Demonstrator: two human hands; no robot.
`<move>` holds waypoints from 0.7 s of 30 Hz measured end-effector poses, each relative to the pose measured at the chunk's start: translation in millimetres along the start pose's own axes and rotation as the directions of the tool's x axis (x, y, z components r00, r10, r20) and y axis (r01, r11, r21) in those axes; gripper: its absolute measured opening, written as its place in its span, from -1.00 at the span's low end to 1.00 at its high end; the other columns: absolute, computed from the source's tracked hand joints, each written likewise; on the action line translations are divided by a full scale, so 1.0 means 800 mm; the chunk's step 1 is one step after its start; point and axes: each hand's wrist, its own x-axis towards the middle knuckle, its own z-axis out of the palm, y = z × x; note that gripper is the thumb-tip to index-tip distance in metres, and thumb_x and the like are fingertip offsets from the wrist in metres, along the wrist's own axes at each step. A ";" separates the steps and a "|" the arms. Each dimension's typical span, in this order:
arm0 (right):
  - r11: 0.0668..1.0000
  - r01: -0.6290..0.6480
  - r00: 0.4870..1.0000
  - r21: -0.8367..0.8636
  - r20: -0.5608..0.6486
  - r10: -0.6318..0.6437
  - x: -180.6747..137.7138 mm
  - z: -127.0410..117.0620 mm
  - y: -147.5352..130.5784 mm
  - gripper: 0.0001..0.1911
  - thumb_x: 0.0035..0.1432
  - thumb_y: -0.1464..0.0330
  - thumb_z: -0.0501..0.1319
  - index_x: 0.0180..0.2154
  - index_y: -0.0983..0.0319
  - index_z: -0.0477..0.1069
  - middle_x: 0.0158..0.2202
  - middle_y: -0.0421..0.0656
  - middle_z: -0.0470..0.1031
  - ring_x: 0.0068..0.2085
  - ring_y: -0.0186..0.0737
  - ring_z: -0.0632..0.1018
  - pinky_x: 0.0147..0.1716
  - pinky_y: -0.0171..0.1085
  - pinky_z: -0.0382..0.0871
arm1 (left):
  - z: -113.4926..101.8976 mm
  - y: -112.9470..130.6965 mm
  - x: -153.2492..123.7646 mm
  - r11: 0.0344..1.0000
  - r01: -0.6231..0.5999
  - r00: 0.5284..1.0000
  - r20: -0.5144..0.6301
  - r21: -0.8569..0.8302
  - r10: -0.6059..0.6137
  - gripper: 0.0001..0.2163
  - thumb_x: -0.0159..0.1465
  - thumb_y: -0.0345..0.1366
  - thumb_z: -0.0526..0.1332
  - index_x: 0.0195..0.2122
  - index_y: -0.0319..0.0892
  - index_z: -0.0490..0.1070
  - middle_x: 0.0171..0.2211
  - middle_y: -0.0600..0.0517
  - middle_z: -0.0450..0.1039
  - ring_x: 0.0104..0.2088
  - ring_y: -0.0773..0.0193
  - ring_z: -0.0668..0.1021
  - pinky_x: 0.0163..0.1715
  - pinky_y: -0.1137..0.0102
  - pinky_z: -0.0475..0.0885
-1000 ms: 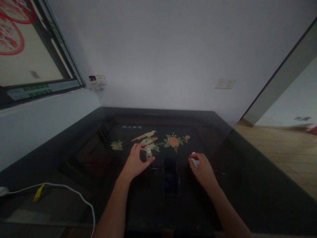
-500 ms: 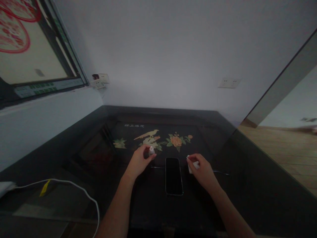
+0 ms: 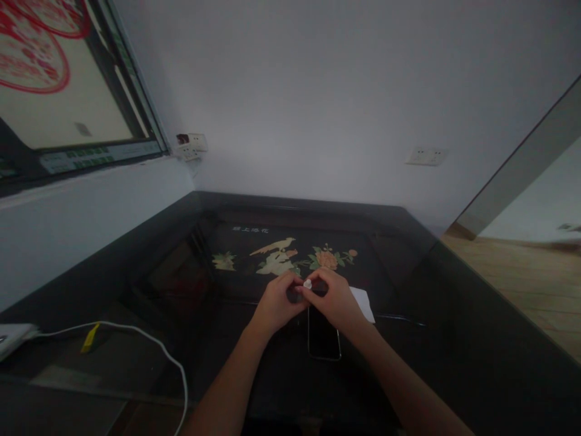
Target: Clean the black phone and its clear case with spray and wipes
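Observation:
My left hand (image 3: pixel 279 304) and my right hand (image 3: pixel 334 298) meet above the top end of a phone. Between their fingertips is a small white bottle (image 3: pixel 308 284), only its top showing. My left fingers are closed round its side; my right thumb and fingers pinch at its upper part, and whether they hold a separate cap I cannot tell. Under them a black phone (image 3: pixel 324 339) lies face up, its upper end covered by my right hand. A white piece of paper or tissue (image 3: pixel 363 304) lies just right of that hand, partly hidden.
The dark glossy table (image 3: pixel 454 339) bears a bird-and-flower picture (image 3: pixel 325 259) beyond my hands. At the left, a white cable (image 3: pixel 158 346) with a yellow tag (image 3: pixel 90 339) runs from a white power strip (image 3: pixel 13 339). Wall sockets (image 3: pixel 426 156) are at the back.
My right hand has left the white paper and moved left to the bottle. My left hand has brought the bottle right, over the phone's top end. The view has shifted slightly.

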 end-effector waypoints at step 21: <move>0.993 -0.036 0.999 0.108 -0.012 0.038 -0.002 0.010 0.023 -0.73 0.21 0.28 0.33 -0.05 0.15 0.48 -0.15 -0.15 0.60 -0.17 -0.14 0.58 -0.17 -0.18 0.42 | 0.009 -0.015 0.000 0.973 0.154 0.988 0.003 -0.174 -0.156 -0.55 0.14 -0.31 0.41 -0.03 -0.10 0.22 -0.20 0.00 0.54 -0.22 0.22 0.63 -0.19 0.28 0.55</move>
